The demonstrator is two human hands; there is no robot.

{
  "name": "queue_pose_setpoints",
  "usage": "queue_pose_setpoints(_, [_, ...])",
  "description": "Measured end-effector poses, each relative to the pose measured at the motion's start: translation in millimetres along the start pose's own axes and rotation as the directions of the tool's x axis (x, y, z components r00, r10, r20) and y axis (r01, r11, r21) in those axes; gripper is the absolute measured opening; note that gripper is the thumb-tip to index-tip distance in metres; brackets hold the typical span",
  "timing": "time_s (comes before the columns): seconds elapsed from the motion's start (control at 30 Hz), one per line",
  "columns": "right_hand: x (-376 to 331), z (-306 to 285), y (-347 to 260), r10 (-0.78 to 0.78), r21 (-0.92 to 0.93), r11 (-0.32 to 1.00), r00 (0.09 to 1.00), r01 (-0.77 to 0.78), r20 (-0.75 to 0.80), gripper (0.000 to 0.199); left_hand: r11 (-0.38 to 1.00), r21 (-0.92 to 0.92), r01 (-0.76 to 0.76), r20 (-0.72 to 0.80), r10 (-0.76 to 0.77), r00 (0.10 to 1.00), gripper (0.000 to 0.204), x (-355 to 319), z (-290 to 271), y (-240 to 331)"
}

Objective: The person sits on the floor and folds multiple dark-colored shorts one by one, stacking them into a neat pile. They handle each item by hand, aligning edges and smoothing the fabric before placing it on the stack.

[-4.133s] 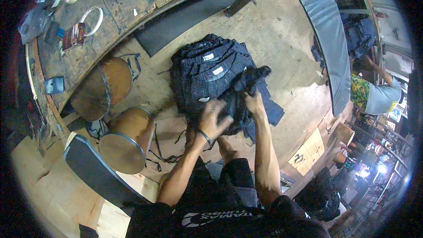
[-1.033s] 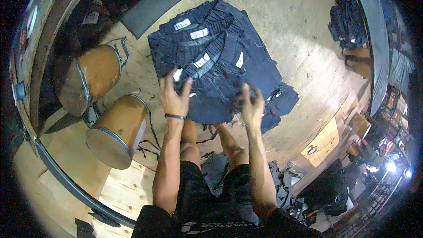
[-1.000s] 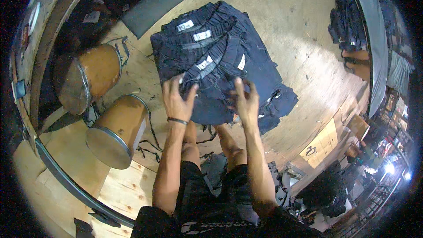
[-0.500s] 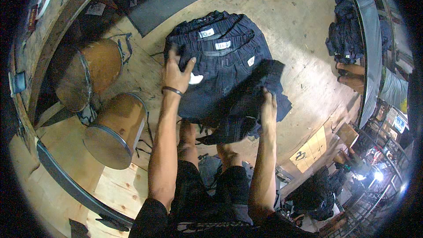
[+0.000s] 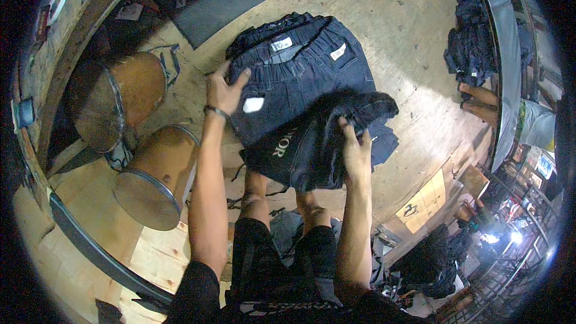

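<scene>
A pile of dark denim pants [image 5: 285, 81] with gathered elastic waistbands lies in front of me, white labels showing. At its left edge is my left hand [image 5: 227, 93], thumb over the fabric and fingers along the side, closed on it. Just beside this thumb is a small white patch [image 5: 253, 104]. My right hand [image 5: 357, 150] grips a bunched, folded part of the dark denim [image 5: 318, 144] at the near right, thumb on top. Pale lettering shows on that raised part. Some right fingers are hidden by the cloth. The pants' full length cannot be made out.
Two brown drum-shaped objects [image 5: 159, 177] stand on the left. A worn wooden surface [image 5: 420, 108] spreads under the pile. At the far right, another person's hand [image 5: 480, 101] is near more dark clothing [image 5: 471, 48]. Dark fabric [image 5: 429, 264] is heaped lower right.
My right hand has lifted and turned the near part of the denim, exposing pale lettering. My left hand has moved slightly left and nearer. One waistband label no longer shows.
</scene>
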State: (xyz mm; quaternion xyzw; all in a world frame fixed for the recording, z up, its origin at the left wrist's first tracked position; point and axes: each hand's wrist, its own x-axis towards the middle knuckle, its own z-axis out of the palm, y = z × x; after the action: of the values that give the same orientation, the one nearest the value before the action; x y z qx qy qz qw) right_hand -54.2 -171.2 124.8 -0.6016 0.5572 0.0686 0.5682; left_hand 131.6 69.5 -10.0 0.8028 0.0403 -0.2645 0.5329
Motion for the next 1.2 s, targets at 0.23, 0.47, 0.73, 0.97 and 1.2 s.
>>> queue_pose_setpoints(0.23, [22, 35, -13, -0.260, -0.378, 0.887, 0.963, 0.266, 0.069, 0.086, 0.812, 0.126, -0.570, 0.424, 0.476, 0.771, 0.053, -177, 56, 85])
queue_pose_setpoints(0.47, [-53, -61, 49, -0.042, -0.201, 0.980, 0.968, -0.009, -0.247, 0.034, 0.955, 0.200, -0.218, -0.080, 0.238, 0.968, 0.073, -20, 51, 3])
queue_pose_setpoints(0.73, [-1, -16, 31, 0.029, -0.169, 0.985, 1.000, -0.031, -0.011, 0.106, 0.967, 0.003, -0.256, 0.405, 0.233, 0.884, 0.018, -197, 103, 92])
queue_pose_setpoints(0.97, [-15, -24, 68, -0.045, -0.103, 0.993, 0.998, 0.049, 0.044, 0.049, 0.967, 0.061, -0.248, -0.150, 0.255, 0.955, 0.078, -56, 49, -12])
queue_pose_setpoints(1.2, [-29, 4, 21, -0.018, -0.091, 0.996, 0.992, 0.007, -0.129, 0.065, 0.983, 0.180, -0.033, -0.118, 0.055, 0.991, 0.059, -59, 45, 23])
